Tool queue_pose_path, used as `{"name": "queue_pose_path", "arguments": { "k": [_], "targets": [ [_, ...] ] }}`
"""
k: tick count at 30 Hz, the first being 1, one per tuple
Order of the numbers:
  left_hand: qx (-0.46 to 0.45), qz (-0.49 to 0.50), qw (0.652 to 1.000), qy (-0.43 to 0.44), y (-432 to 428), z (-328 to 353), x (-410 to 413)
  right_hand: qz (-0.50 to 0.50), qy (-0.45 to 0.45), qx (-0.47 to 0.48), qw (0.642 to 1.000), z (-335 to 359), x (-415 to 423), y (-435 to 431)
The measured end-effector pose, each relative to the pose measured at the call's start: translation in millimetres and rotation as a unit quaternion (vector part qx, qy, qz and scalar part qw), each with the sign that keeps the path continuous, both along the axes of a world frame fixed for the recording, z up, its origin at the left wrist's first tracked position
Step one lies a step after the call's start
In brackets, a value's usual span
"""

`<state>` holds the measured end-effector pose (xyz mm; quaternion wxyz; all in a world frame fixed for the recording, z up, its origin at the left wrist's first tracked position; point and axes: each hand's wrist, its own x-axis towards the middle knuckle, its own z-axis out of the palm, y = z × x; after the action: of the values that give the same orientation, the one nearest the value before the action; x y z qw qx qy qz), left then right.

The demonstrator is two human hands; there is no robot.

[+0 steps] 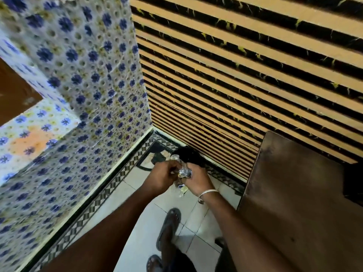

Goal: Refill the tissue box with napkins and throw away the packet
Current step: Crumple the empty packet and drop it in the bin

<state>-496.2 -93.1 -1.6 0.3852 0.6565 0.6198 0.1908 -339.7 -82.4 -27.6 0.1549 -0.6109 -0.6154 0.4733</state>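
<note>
Both hands meet over the tiled floor [137, 228] in the corner: left hand [161, 176] and right hand [197, 180] have fingers closed on the crumpled clear packet [183, 171], scrunched, long axis unclear

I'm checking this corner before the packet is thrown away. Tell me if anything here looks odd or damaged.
Nothing looks spilled or broken. The clear packet is crumpled between the left hand and right hand, above a black bag in the floor corner.
</note>
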Motion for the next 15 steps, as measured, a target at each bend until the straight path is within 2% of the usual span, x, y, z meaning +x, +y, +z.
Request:
{"name": "queue_pose_path", "arguments": {
  "k": [5, 10, 15],
  "targets": [
    [-0.011, 0.000, 1.000, 0.025, 61, -38, -4, -0.044, 0.027, -0.043, 0.998, -40, -11, 57],
    [-0.037, 0.019, 0.999, 0.029, 111, -99, -6, -0.095, 0.074, -0.135, 0.984, -88, -16, 105],
    [-0.073, 0.009, 0.996, 0.045, 152, -191, -2, -0.126, 0.050, -0.172, 0.976, -173, -11, 143]
  ]
}}
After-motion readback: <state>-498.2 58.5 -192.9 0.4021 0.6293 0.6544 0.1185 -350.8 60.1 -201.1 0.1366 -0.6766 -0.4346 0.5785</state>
